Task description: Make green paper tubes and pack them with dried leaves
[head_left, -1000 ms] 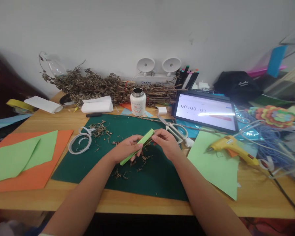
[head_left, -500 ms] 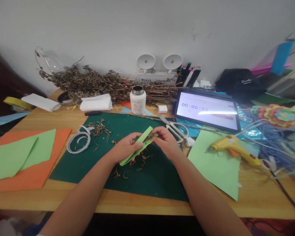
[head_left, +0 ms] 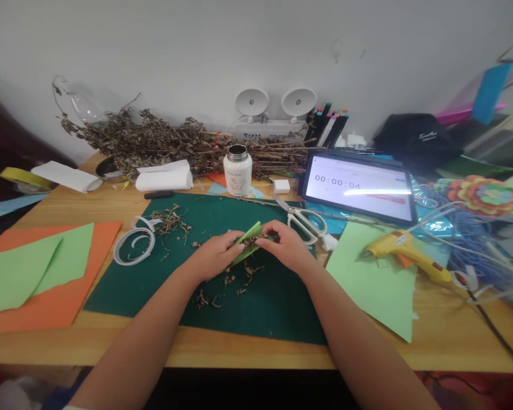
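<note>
Between my two hands is a folded strip of green paper (head_left: pixel 253 232) with brown dried plant bits (head_left: pixel 251 240) lying in its fold. My left hand (head_left: pixel 218 253) grips its left part, thumb on top and the other fingers mostly hidden behind. At the other end, my right hand (head_left: pixel 284 244) is closed, thumb and fingers pinching the paper's edge by the dried bits. Below them a dark green cutting mat (head_left: pixel 265 310) carries loose dried crumbs (head_left: pixel 205 299), a pile of dry stems (head_left: pixel 171 221) and a roll of white tape (head_left: pixel 133 247).
White-handled scissors (head_left: pixel 305 224) lie right of my hands. Farther right are green paper (head_left: pixel 371 290), a yellow glue gun (head_left: pixel 404 250) and a tablet (head_left: pixel 359 185). A white bottle (head_left: pixel 238 172) stands behind the mat, before a dried plant bundle (head_left: pixel 154 139). Orange paper (head_left: pixel 55 310) lies left.
The green strip has turned flatter between my hands, and less of it shows on the left. My hands have drawn slightly closer around it. The tablet's timer went from 3 to 4.
</note>
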`<state>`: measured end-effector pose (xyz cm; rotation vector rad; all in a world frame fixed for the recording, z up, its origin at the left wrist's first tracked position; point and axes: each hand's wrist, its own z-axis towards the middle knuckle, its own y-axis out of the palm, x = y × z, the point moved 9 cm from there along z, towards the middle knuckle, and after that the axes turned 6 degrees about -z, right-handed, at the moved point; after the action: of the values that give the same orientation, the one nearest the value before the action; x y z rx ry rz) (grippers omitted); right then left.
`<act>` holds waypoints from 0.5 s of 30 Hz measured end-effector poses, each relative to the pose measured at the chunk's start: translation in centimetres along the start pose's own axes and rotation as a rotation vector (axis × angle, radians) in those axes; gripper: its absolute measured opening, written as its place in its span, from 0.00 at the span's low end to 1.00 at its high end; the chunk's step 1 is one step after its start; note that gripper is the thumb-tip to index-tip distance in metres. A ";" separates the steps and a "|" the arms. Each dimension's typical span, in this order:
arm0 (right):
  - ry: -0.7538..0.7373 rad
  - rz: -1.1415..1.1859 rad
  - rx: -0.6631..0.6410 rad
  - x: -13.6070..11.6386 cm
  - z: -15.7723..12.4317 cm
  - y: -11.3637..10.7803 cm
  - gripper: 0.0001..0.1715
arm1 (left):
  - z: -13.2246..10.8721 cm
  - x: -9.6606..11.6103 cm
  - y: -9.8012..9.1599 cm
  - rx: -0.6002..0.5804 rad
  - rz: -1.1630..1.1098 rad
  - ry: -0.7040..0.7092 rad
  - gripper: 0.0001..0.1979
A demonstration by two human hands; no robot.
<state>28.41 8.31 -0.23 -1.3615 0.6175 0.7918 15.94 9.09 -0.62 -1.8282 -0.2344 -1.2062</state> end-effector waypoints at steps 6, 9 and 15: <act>-0.057 0.011 -0.004 -0.7 0.0 0.1 0.05 | 0.1 -0.2 0.1 0.002 -0.077 0.024 0.19; -0.086 0.009 -0.008 -1.1 -0.1 0.5 0.07 | 0.2 0.2 0.4 -0.018 -0.075 0.067 0.20; -0.048 0.013 0.033 -0.9 -0.1 0.5 0.10 | 0.3 -0.3 0.4 -0.001 0.025 0.018 0.20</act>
<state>27.51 8.14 0.19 -1.3058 0.6000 0.8193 16.24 9.16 -1.09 -1.8160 -0.2006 -1.2052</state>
